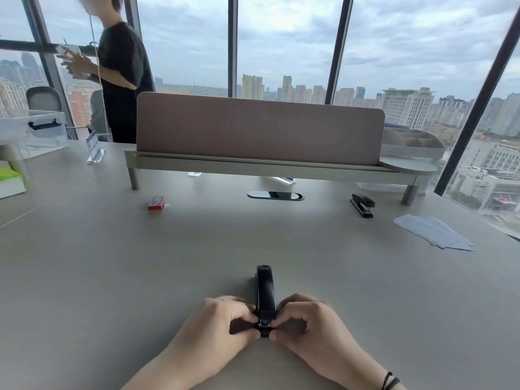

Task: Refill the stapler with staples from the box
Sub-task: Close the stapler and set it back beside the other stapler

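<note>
A black stapler [265,291] lies lengthwise on the grey desk [112,263] near its front edge, its top arm down. My left hand [222,322] and my right hand [309,322] pinch its near end from either side, fingertips at the rear hinge. A small red staple box [156,203] sits far off at the back left, with a pale strip beside it, well apart from both hands.
A second black stapler [363,204] rests at the back right, near white sheets of paper [434,232]. A low shelf with a beige divider panel [259,130] spans the back. A person [121,80] stands beyond the desk at left. A black cable slot [275,195] lies mid-desk.
</note>
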A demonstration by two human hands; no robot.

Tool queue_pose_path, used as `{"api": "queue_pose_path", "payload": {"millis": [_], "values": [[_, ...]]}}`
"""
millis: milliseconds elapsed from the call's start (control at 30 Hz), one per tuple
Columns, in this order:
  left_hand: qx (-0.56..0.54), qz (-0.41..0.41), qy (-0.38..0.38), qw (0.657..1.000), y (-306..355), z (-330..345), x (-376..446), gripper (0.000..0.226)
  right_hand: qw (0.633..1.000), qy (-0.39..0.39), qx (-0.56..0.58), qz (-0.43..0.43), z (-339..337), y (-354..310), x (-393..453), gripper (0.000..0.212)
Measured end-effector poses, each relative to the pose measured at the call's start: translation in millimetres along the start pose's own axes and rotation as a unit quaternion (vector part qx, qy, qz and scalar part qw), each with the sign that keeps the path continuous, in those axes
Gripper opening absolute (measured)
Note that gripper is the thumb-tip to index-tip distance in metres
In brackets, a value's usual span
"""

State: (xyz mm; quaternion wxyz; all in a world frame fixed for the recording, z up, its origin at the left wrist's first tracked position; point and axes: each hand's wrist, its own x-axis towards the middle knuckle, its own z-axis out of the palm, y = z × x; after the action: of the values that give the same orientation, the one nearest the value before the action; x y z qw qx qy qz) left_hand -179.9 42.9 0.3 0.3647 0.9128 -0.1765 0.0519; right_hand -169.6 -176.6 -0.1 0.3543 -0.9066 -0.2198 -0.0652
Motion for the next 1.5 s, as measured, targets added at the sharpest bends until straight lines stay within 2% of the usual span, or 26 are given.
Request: {"api": "queue_pose_path", "payload": {"millis": [167,633,800,933,1167,1500], "values": [[0.021,0.000,-0.012,1.000,7,1,17,0.030,1.000,0.010,-0.010,0.003,-2,8,7,0.012],[0.000,0.019,-0.043,0.999,20,44,114,0.018,0.997,0.031,-0.043,0.059,-47,72,47,0.006],[0.001,0.017,-0.053,0.998,28,69,167,0.025,0.994,0.058,-0.045,0.083,-69,106,67,0.004],[0.013,0.015,-0.058,0.998,36,89,215,0.016,0.989,0.075,-0.051,0.115,-87,138,89,0.004],[0.040,0.012,-0.061,0.997,49,126,305,0.016,0.977,0.123,-0.052,0.169,-118,198,135,0.004],[0.023,0.008,-0.014,1.000,55,175,403,0.019,0.957,0.203,-0.047,0.203,-148,266,193,0.003]]}}
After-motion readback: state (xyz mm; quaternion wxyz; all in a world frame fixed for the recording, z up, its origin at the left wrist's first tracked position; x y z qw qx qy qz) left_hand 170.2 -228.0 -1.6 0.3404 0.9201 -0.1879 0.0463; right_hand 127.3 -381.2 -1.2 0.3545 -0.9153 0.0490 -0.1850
